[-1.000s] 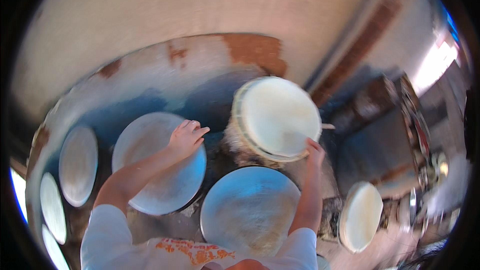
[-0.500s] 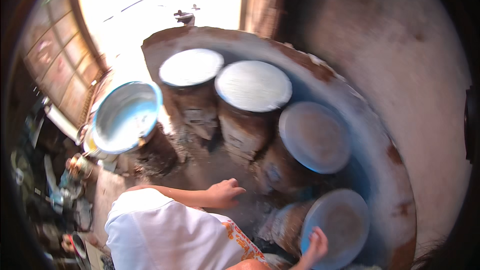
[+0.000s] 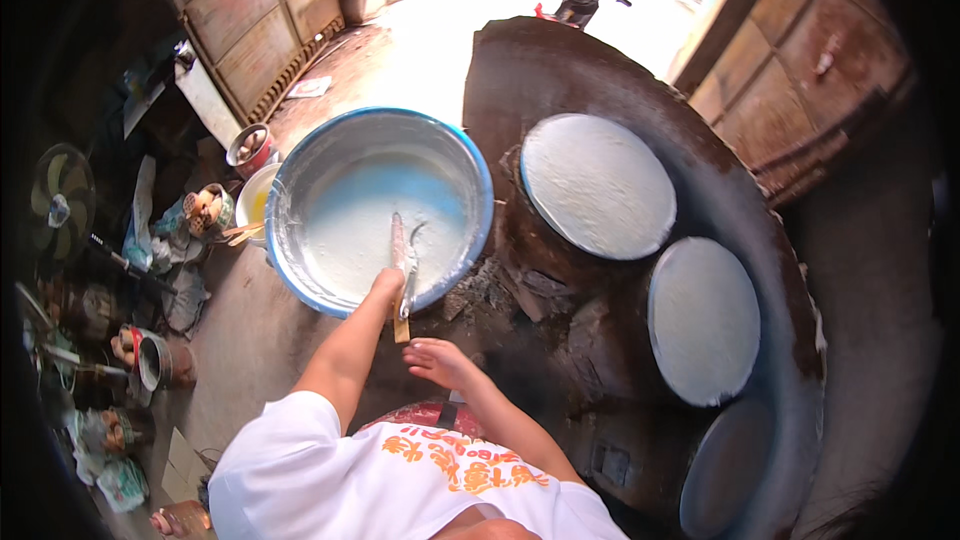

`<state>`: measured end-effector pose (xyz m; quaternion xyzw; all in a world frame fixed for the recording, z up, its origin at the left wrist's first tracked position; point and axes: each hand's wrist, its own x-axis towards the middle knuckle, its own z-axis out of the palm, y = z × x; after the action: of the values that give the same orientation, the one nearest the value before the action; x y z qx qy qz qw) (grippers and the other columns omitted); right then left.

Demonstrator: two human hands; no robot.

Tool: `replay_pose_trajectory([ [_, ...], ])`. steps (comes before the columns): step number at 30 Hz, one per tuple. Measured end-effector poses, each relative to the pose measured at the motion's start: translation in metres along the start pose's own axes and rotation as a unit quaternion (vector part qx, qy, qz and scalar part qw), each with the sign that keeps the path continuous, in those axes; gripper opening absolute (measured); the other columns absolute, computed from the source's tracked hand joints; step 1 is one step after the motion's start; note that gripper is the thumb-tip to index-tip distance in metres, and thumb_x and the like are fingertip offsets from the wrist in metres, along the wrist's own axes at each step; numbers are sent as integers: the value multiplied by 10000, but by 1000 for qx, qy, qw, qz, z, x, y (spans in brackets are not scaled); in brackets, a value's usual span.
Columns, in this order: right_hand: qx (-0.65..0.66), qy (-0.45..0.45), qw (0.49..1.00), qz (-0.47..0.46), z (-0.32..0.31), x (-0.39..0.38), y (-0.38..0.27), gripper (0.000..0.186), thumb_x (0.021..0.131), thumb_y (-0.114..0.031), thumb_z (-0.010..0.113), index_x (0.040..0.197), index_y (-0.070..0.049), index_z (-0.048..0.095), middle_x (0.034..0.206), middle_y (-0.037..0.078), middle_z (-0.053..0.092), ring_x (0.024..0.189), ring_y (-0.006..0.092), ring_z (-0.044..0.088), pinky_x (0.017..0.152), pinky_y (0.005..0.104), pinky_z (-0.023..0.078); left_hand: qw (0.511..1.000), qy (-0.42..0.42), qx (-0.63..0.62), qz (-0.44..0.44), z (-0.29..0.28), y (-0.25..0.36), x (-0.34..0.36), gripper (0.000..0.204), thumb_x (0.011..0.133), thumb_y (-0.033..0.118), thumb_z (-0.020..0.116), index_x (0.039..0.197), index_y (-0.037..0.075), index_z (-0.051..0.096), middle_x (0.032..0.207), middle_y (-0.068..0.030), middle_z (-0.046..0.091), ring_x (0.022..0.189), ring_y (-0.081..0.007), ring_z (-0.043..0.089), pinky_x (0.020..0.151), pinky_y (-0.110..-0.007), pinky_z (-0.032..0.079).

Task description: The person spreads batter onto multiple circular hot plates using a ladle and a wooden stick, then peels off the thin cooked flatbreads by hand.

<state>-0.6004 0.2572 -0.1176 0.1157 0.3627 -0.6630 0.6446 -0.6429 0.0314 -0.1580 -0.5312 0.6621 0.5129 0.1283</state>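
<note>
My left hand (image 3: 386, 285) is closed on a long flat stick (image 3: 402, 325) with a pale wooden end, leaning across the near rim of a large blue basin (image 3: 478, 220). A pale, milky liquid (image 3: 350, 245) lies in the basin, and the stick's far end reaches over it. A metal utensil (image 3: 410, 295) with a curved tip is beside the stick, against my fingers. My right hand (image 3: 437, 361) is just below the basin, fingers apart and holding nothing, close to the stick's end.
Round griddles (image 3: 595, 185) coated white and a darker one (image 3: 725, 470) line the curved dark ledge (image 3: 500, 70) at right. At left are a bowl of yellow liquid (image 3: 258, 190), containers of wooden sticks (image 3: 205, 208) and a fan (image 3: 62, 195). A two-wheeler (image 3: 575, 0) is outside the bright doorway.
The view has swung from the griddles and wall toward the basin and doorway. My right hand has left the pale round disc; my left hand has taken hold of the stick at the basin.
</note>
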Motion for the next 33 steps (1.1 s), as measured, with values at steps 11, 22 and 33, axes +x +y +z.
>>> replay_pose_trajectory([
  [11, 9, 10, 996, 87, 111, -13, -181, 258, 925, -183, 445, 1078, -3, 549, 867, 93, 659, 708, 185, 624, 579, 310, 531, 972, -195, -102, -84, -27, -12, 34, 613, 865, 426, 489, 1265, -37, 457, 1031, -207, 628, 916, -287, 628, 771, -417, 511],
  [22, -588, 283, 708, -270, 52, 35, -164, 309, 940, -110, 432, 1245, -94, 484, 748, 132, 635, 538, 218, 613, 490, 393, 487, 987, -141, -7, 72, -188, 10, -13, 610, 851, 31, 522, 1430, 139, 363, 795, -110, 577, 429, -128, 472, 380, -283, 415],
  [33, -698, 428, 570, -62, 119, 32, -127, 312, 871, -122, 470, 1178, -98, 522, 761, 235, 639, 729, 418, 631, 650, 543, 484, 952, -222, -208, 18, -119, 70, 75, 614, 908, 86, 504, 1466, 196, 274, 589, -9, 405, 428, -113, 406, 371, -275, 367],
])
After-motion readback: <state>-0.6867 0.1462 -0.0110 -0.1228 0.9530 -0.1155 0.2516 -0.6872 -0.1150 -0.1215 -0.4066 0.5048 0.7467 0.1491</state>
